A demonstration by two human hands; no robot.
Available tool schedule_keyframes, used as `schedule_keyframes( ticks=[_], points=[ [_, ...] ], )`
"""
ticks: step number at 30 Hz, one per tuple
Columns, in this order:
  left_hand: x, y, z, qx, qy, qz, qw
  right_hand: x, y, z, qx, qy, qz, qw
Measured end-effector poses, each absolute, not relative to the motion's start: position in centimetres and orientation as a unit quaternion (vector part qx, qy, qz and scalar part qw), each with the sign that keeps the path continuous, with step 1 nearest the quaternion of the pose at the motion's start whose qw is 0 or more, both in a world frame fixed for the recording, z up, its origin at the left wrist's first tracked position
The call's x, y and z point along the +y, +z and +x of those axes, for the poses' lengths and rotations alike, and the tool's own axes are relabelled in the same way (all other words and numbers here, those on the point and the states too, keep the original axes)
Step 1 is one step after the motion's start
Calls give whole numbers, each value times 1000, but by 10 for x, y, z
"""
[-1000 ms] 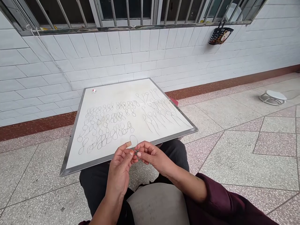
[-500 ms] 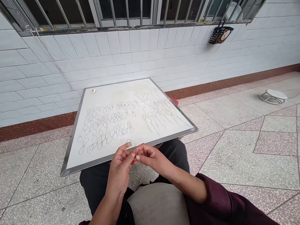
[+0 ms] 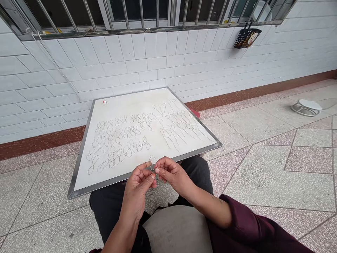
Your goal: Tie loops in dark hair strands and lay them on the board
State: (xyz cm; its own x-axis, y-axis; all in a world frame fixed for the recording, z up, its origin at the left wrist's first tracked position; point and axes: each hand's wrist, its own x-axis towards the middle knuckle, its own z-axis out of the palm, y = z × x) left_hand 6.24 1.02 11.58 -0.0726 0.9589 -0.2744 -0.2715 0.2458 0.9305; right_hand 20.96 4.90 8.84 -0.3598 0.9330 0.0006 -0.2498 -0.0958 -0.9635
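Just over the near edge of a white board (image 3: 131,100) with a grey metal frame, my left hand (image 3: 139,181) pinches a thin wire loop (image 3: 152,158). My right hand (image 3: 170,173) is closed at the same wire, thumb against fingertips, close beside the left fingers. The loop's curve stands up above both hands; its lower part is partly hidden by fingers. Several twisted figure-eight wire loops (image 3: 131,131) lie in rows on the board's left and middle. Several single loops with long tails (image 3: 172,137) lie on its right side.
A small red and white object (image 3: 105,102) sits at the board's far left corner. A tiled wall (image 3: 147,66) with a barred window stands behind. On the wall hangs a dark patterned bag (image 3: 246,38). A white-topped stool (image 3: 306,107) is on the floor at the right.
My right hand has risen slightly, and its fingertips have moved up along the wire from my left thumb. The wire loop has shifted a little to the right.
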Motion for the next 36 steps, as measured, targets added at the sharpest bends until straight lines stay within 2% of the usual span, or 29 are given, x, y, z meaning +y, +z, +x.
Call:
schedule_keyframes(
  ticks=[26, 36],
  points=[
    [6, 109, 62, 513, 491, 392, 585, 50, 92, 222, -530, 691, -285, 400],
    [5, 106, 63, 503, 476, 388, 608, 49, 84, 221, -576, 649, -280, 411]
  ],
)
